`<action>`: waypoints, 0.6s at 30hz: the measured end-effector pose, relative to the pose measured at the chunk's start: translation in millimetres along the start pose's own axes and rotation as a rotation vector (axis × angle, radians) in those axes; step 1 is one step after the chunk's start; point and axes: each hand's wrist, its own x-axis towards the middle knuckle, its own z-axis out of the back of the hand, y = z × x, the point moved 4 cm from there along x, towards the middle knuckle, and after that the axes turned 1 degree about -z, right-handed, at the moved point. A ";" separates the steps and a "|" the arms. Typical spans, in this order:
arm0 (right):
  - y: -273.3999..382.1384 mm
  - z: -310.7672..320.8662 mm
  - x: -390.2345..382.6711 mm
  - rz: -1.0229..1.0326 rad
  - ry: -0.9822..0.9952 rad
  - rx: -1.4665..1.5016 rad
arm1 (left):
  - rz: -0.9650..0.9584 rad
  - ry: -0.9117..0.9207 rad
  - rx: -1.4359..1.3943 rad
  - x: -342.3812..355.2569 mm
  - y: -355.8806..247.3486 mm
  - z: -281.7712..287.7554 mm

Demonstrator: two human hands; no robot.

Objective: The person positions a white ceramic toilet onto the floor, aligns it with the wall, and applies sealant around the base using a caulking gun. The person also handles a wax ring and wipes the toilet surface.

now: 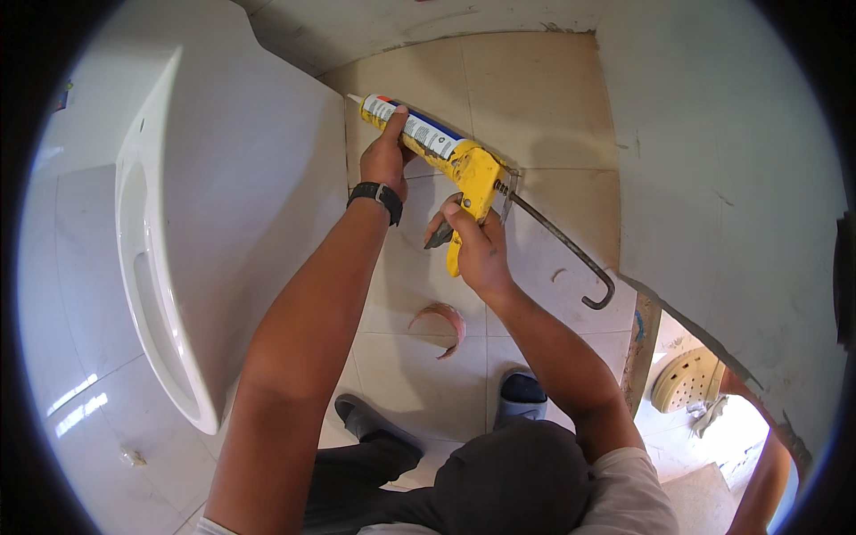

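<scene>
Both my hands are on a yellow caulking gun (474,183) loaded with a white-and-blue cartridge (419,132), its pale nozzle angled up-left. My left hand (385,160) grips the front of the barrel, with a black watch on that wrist. Lower and to the right, my right hand (474,239) is closed round the handle and trigger. The bent metal rod (557,236) sticks out behind the gun toward the lower right. At my left is a large white ceramic fixture (214,152) with a raised, glossy lip, close beside the nozzle.
A curved pinkish piece (450,319) lies on the tiled floor (535,107) between my sandalled feet and the gun. A pale wall (718,152) bounds the right, with an opening below showing a perforated beige shoe (682,379) and another person's bare limb (762,481).
</scene>
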 end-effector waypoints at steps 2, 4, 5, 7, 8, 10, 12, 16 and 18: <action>-5.4 0.3 6.3 -0.013 -0.008 0.012 | -0.018 0.016 -0.013 8.0 3.2 4.1; -10.8 -0.5 11.0 -0.042 -0.027 0.044 | 0.002 0.004 -0.029 14.8 7.7 8.3; -12.4 -0.5 13.2 -0.043 -0.032 0.049 | 0.014 -0.003 -0.033 17.9 10.0 9.2; -14.4 -0.1 15.2 -0.035 -0.042 0.062 | 0.038 0.013 -0.036 21.3 13.5 9.3; -15.7 0.0 15.7 -0.039 -0.037 0.083 | 0.050 0.023 -0.038 22.0 15.2 9.0; -17.0 0.5 15.7 -0.031 -0.024 0.129 | 0.019 0.033 -0.073 21.4 15.2 8.5; -17.3 0.9 14.7 -0.031 -0.014 0.142 | -0.005 0.036 -0.079 19.0 13.4 8.9; -16.3 2.1 14.1 -0.024 -0.021 0.050 | 0.003 0.037 -0.079 17.9 11.5 9.4; -15.5 2.0 14.1 -0.027 -0.027 0.081 | 0.014 0.037 -0.076 19.0 11.8 9.5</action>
